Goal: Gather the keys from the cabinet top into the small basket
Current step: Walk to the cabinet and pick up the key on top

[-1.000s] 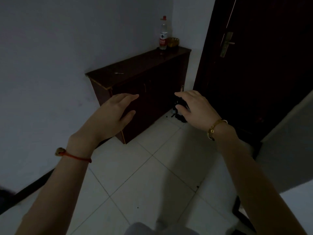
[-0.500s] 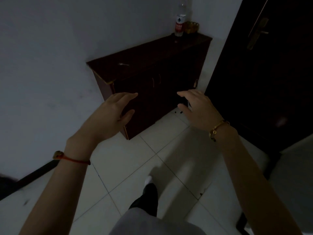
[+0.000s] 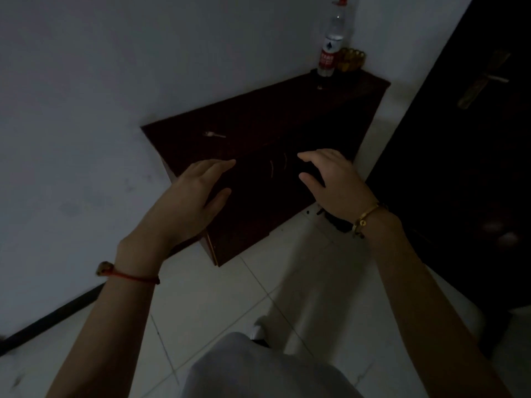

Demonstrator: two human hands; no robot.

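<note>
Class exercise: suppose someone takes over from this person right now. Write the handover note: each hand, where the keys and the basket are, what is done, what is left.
Left hand: open, empty, raised in front of the cabinet.
Right hand: open, empty, raised beside it.
Key: one lies on the cabinet top near its left end, untouched. A small object near the bottle may be another; too dim to tell.
Small basket: at the far right end of the top, beside the bottle.
Done: nothing gathered yet.
Left: reach the cabinet, pick up the key, carry it to the basket, check the small object.
</note>
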